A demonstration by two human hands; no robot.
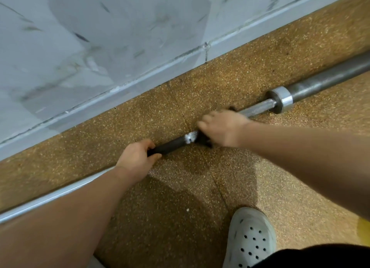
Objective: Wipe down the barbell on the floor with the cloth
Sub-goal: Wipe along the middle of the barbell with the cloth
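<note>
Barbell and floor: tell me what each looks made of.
Barbell: looks like metal, grey steel, with a bright polished collar catching light; the dark stretch by the left hand could be coating or shadow. Floor: probably rubber matting, matte brown, flecked with pale granules, with seams.

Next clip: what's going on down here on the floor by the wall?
A person is bent over a barbell lying on the speckled floor beside the wall. The left hand grips the shaft. The right hand holds a dark cloth around the bar, a little short of the collar. A white shoe is planted close by.
</note>
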